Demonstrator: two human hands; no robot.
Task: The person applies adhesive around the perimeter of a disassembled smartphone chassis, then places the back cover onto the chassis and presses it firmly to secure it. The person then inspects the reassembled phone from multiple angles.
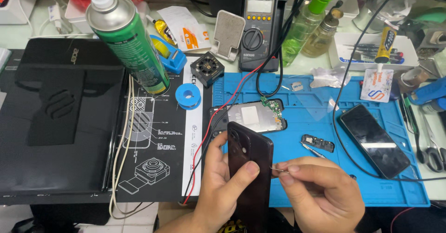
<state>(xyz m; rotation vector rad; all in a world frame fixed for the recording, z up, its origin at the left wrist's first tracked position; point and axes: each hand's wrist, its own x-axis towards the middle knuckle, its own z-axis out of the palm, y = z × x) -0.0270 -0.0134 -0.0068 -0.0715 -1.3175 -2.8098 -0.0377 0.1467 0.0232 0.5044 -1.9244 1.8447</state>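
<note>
Holding a dark glossy phone back cover [251,168] upright over the desk's near edge, the left hand [223,186] clamps it with thumb across its face, while the right hand [320,191] pinches a thin metal pin [278,170] at the cover's right edge. Judging by this, disassembly is well along: the opened phone body with silver plate and green board [253,116] already lies bare on the blue rubber work mat [316,186], and a small dark part [318,143] sits apart. Open room lies along the mat's near edge; a black-screened phone [374,140] and cables crowd the right.

Black phone back cover [251,168]; blue work mat [316,135]; green spray can [132,47]; white-lined black diagram sheet [158,145]; blue solder spool [188,95]
</note>
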